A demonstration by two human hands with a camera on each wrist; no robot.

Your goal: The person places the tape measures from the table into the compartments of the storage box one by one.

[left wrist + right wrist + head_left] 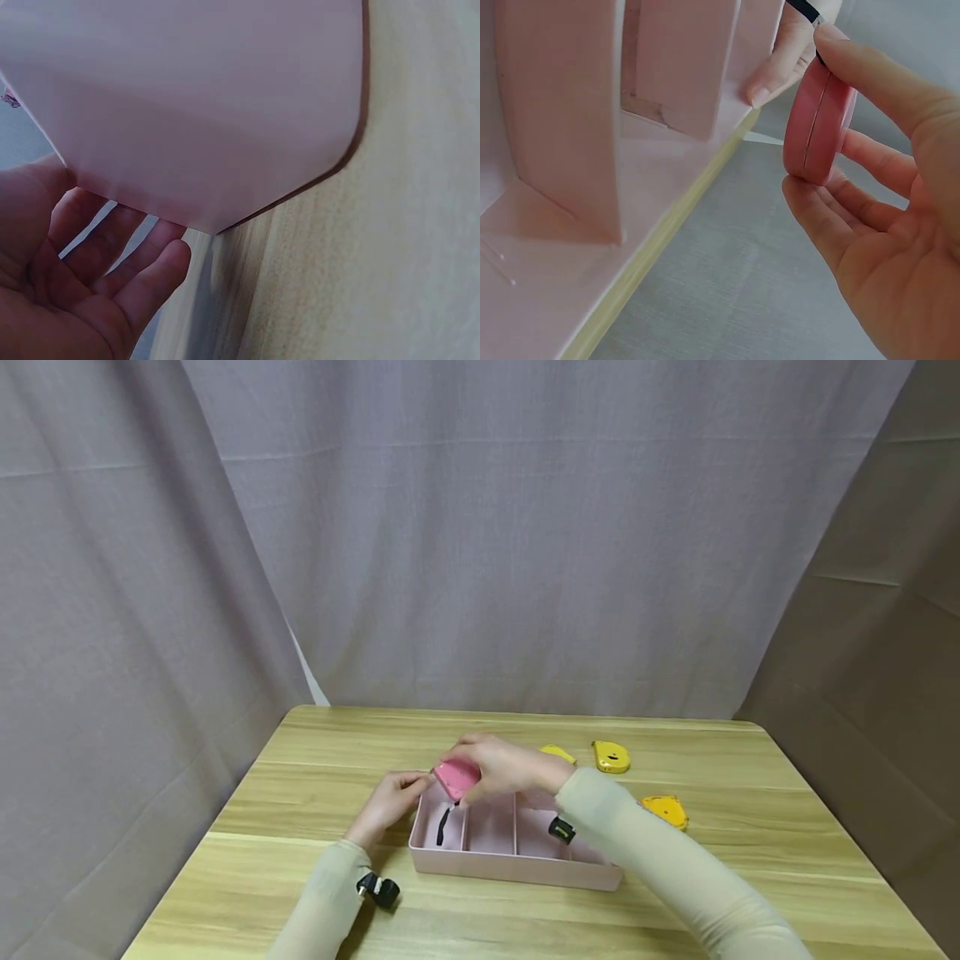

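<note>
Your right hand [510, 767] pinches the pink tape measure [457, 777], left hand [390, 803] spread, bracing the pink organizer [517, 867]; a loose pinch could drop it outside the compartment

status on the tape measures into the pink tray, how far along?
Done: nothing visibly stowed; the pink tray shows bare compartments, though the sleeve hides part. In hand: right hand holds the pink tape measure over the leftmost compartment, strap dangling in; left hand steadies the tray's corner. Left: three yellow tape measures on the table.
</note>
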